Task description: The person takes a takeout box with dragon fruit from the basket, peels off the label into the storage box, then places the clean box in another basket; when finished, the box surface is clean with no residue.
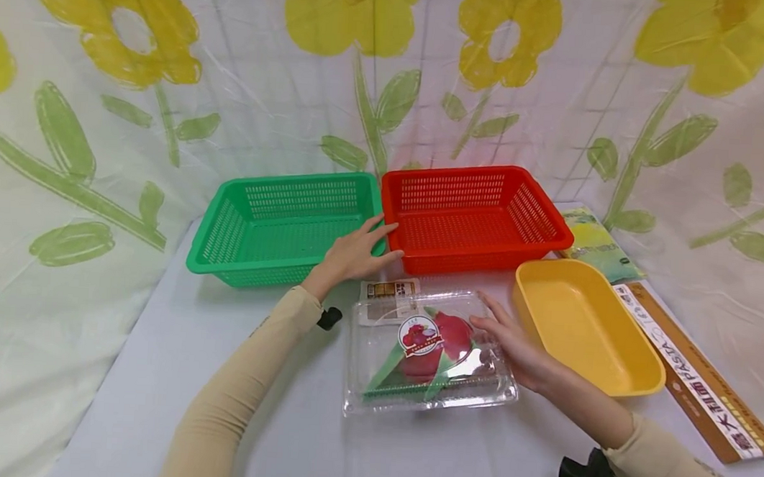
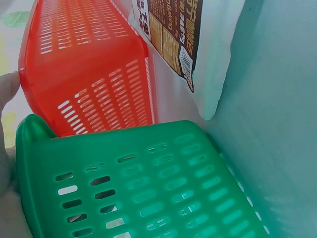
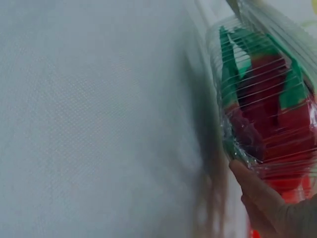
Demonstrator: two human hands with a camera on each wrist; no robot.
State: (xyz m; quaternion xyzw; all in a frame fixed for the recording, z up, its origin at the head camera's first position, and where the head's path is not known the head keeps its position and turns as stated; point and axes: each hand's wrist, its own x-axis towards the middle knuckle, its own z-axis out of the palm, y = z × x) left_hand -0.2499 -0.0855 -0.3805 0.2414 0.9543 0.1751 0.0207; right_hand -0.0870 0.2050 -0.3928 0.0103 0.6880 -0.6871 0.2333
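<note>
A clear plastic clamshell box [image 1: 382,368] with a round fruit label and red and green contents tilts above the table. My right hand [image 1: 515,346] grips its right side; in the right wrist view, the thumb lies along the edge of the same box [image 3: 267,94]. Fingers spread, my left hand [image 1: 355,255] reaches over the near right corner of the green basket [image 1: 264,268], fingertips close to the red basket [image 1: 478,261]. Whether they touch the rims is hard to tell. Partly behind the box lies a white and brown packet [image 1: 389,289].
To the right sits a yellow tray [image 1: 585,328]. Beyond it are a long brown pasta box [image 1: 699,370] and a yellow-green packet [image 1: 596,242]. A flowered cloth [image 1: 248,66] hangs behind the white table [image 1: 294,435].
</note>
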